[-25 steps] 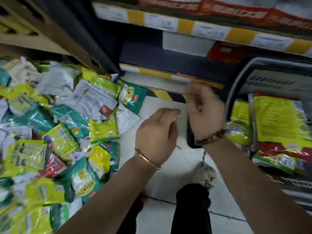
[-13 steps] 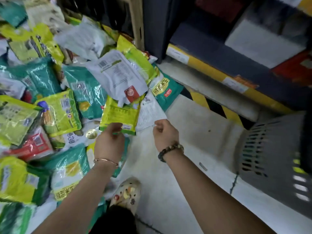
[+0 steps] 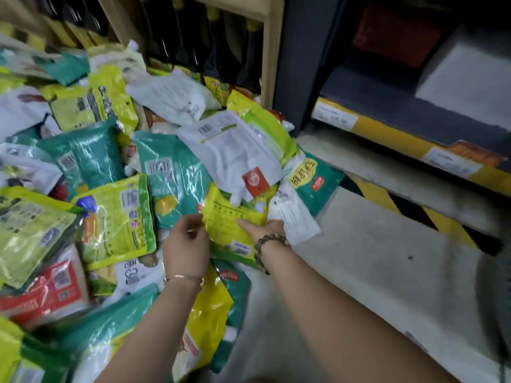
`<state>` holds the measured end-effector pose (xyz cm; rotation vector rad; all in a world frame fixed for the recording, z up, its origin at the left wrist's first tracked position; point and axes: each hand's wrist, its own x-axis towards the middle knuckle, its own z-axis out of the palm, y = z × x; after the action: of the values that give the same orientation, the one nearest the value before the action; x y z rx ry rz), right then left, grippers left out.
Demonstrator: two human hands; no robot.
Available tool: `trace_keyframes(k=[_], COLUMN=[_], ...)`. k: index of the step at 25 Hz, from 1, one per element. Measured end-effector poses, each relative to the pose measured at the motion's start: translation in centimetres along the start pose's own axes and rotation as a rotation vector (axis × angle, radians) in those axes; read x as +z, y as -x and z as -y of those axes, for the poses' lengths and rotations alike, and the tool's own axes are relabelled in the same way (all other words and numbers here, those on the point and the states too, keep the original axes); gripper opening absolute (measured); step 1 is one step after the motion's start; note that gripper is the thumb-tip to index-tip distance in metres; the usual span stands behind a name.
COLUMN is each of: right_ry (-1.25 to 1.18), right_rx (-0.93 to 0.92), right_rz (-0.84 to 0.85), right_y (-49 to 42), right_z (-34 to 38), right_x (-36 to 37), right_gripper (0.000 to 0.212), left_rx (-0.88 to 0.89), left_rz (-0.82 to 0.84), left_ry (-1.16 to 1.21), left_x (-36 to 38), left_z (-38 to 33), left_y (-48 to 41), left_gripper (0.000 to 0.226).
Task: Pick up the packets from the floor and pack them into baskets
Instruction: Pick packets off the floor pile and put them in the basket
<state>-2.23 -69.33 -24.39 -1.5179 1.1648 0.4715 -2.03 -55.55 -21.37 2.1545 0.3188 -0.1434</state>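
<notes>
Between the two hands, at the near edge of the heap of mixed plastic packets (image 3: 91,153), lies a flat yellow plastic packet with printed text (image 3: 231,225). The left hand (image 3: 185,244) pinches its left edge with curled fingers, and the right hand (image 3: 266,230) grips its right edge, thumb laid across the top face. The packet's far end is tucked under a white pouch with a red square label (image 3: 235,156). Left of the left hand rests a yellow-green packet with a barcode (image 3: 119,217); beyond that hand lies a glossy teal packet (image 3: 174,175). Just right of the right hand a white printed packet (image 3: 296,217) lies on the pale grey floor (image 3: 359,258) — and beyond it, a teal packet with yellow lettering (image 3: 312,178).
</notes>
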Motion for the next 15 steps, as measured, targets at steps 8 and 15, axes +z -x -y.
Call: trace_keyframes(k=[8, 15], right_ry=[-0.011, -0.500], right_rx=[-0.060, -0.259], right_rz=[0.084, 0.296], right_y=[-0.5, 2.8], right_z=[-0.1, -3.2], right_x=[0.2, -4.5], right_gripper=[0.066, 0.021], left_rx=[-0.006, -0.180], left_rz=[0.110, 0.242], left_ry=[0.010, 0.112], left_x=[-0.8, -1.4], left_z=[-0.8, -1.6], left_y=[1.3, 0.3], left_gripper=[0.029, 0.046])
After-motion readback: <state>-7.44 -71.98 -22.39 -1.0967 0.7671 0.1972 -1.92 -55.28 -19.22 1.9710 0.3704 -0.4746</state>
